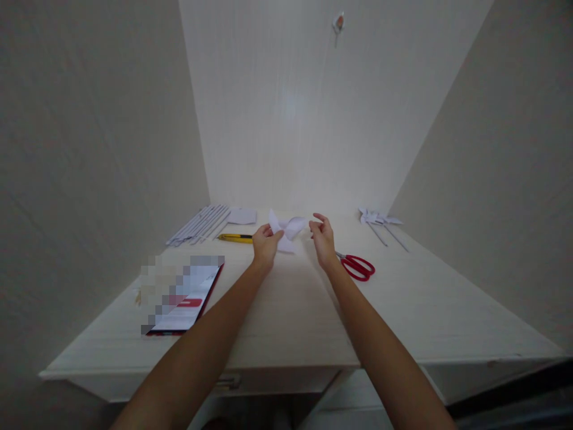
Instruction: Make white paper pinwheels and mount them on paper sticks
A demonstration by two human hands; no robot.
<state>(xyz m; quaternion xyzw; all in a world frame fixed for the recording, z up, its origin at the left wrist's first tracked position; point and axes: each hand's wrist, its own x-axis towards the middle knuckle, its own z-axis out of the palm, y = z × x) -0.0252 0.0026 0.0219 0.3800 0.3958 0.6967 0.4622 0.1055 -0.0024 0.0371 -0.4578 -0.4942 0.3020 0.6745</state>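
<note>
White paper pinwheel (286,230) is pinched at its edge by the left hand (265,246), while the right hand (323,239), fingers curled and seemingly empty, is best kept gentle on the folded blades.

- I face a pale wooden desk (290,322) set in a corner alcove.
- Plain beige walls (89,149) flank me.
- A small hook (338,22) hangs on the white panelled back wall (290,107).
</note>
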